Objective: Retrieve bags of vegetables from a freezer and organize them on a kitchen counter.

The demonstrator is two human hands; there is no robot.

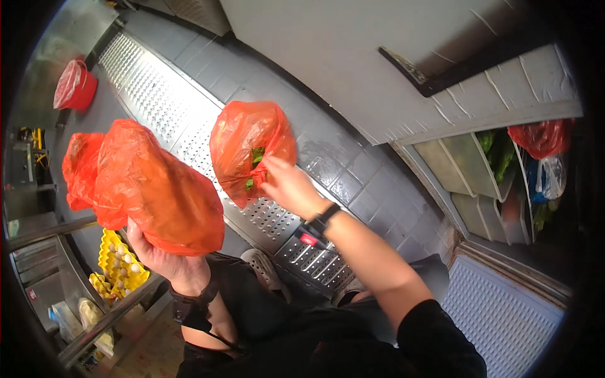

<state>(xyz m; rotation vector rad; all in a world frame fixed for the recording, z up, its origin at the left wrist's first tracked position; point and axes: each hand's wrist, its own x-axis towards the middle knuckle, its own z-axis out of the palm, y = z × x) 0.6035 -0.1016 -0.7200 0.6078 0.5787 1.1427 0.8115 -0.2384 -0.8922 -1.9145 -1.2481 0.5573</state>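
My left hand (pixel 165 260) supports a large full red plastic bag (pixel 160 189) from below, at the left; its contents cannot be made out. In my right hand (pixel 283 182) is the gathered neck of a smaller red plastic bag (pixel 236 137), held over the perforated metal floor grating. Green leaves show through openings in this second bag, close to my fingers. The two bags are apart. Both of my wrists wear dark bands.
At the right, an open refrigerator (pixel 420 151) holds bins of green vegetables and bagged goods. A yellow egg tray (pixel 111 269) with several eggs lies at lower left, behind a metal rail (pixel 108 316). A red bucket (pixel 82 90) stands at upper left.
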